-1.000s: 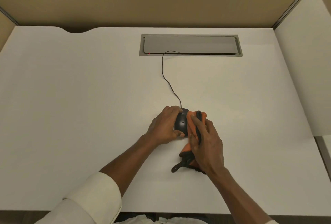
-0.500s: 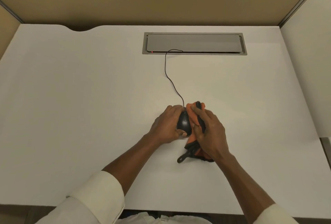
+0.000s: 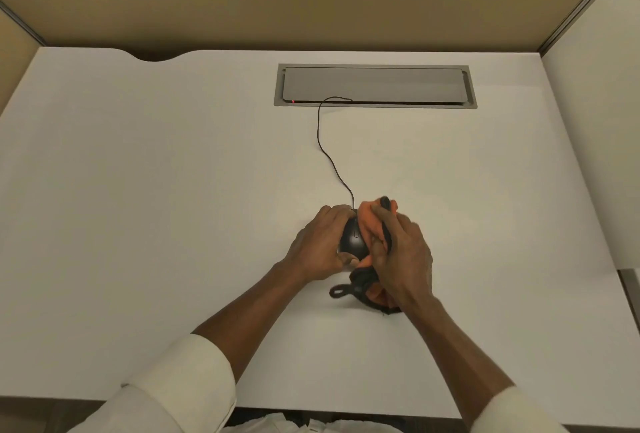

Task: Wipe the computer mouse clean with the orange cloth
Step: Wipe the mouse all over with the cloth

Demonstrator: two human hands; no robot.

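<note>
A black wired computer mouse (image 3: 353, 237) rests on the white desk (image 3: 173, 190) near its middle. My left hand (image 3: 320, 245) grips the mouse from its left side, thumb at the rear. My right hand (image 3: 403, 252) presses the orange cloth (image 3: 367, 219) against the mouse's right side. The cloth has black trim, and a black loop (image 3: 341, 291) of it trails onto the desk below my right hand. Most of the mouse's right half is hidden under the cloth.
The mouse cable (image 3: 327, 152) runs up the desk into a grey cable hatch (image 3: 375, 86) at the back. Tan partition walls stand behind and to the left. A white side panel (image 3: 595, 155) borders the right edge.
My right hand with the cloth has slid a little forward along the mouse's right side. My left hand has kept its hold on the mouse.
</note>
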